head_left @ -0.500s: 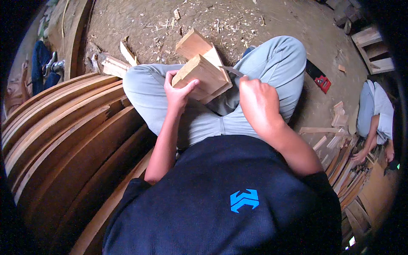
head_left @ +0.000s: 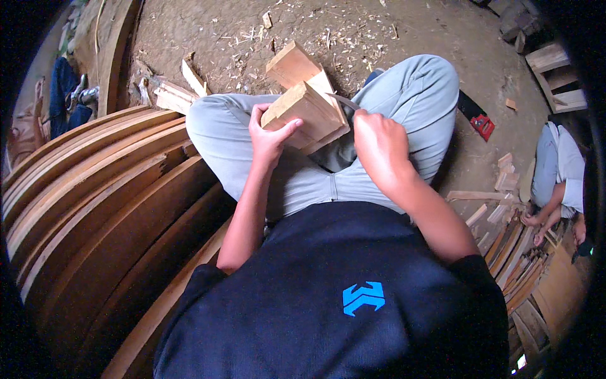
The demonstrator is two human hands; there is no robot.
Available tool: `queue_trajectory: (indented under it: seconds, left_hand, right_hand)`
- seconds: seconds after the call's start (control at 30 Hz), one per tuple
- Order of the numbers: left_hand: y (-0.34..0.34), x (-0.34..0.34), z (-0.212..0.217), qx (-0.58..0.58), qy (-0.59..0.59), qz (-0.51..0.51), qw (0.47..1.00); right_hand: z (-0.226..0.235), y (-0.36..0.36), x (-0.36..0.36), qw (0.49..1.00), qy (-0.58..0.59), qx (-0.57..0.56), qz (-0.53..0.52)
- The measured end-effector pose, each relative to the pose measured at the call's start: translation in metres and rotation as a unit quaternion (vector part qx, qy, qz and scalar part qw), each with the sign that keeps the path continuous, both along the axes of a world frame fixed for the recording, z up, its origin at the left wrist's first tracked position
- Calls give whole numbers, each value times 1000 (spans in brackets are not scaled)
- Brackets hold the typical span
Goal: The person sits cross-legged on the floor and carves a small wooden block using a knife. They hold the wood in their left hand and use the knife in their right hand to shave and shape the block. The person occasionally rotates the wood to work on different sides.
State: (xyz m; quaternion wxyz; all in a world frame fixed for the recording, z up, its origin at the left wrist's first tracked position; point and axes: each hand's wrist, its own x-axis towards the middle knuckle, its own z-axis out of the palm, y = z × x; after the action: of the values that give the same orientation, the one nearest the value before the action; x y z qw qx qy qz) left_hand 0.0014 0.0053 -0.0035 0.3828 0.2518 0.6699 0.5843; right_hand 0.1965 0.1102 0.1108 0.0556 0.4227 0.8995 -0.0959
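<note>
Holding a jointed wood piece (head_left: pixel 319 129) over the lap of grey trousers (head_left: pixel 303 186), between the knees, in the left hand (head_left: pixel 268 139); thumb on the near block (head_left: pixel 303 107), fingers round its left side. Gripping a thin blade tool (head_left: pixel 343 100) in the right hand (head_left: pixel 382 142), fist closed, handle hidden in the palm. Aiming the tool left, tip at the right edge of the joining board (head_left: pixel 323 83); can't tell if touching.

Container-wise: open-sided channel in the wood piece, between near block and far block (head_left: pixel 293 64), bridged on the right by the board. Also a slatted wooden frame (head_left: pixel 558 76) at far upper right, too dark to read inside.

Edges: hemmed in at left by long stacked planks (head_left: pixel 69 183), running up close to the left knee. Just beside the right knee, a red-handled saw (head_left: pixel 482 126) on the floor (head_left: pixel 435 28). Room ahead: floor past the knees, strewn with shavings (head_left: pixel 344 47). Lower right: pile of wood strips (head_left: pixel 521 256), near a co-worker's hand (head_left: pixel 531 219). Between wood piece and right hand: narrow gap, spanned by the tool.
</note>
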Motion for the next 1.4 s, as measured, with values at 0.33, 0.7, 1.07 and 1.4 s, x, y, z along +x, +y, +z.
queue_trajectory:
  seconds: [0.33, 0.7, 1.07, 1.4]
  left_hand:
    - [-4, 0, 2, -16, 31, -23, 999]
    - [-3, -1, 4, -20, 42, -25, 999]
    - [-1, 4, 8, -36, 53, -54, 996]
    - [-2, 1, 5, -42, 62, -64, 995]
  right_hand:
    - [-36, 9, -7, 1000, 5, -9, -15]
    - [-38, 17, -7, 999, 16, -23, -26]
    - [-31, 9, -10, 1000, -5, -21, -17]
    - [-58, 5, -12, 999, 12, -28, -40]
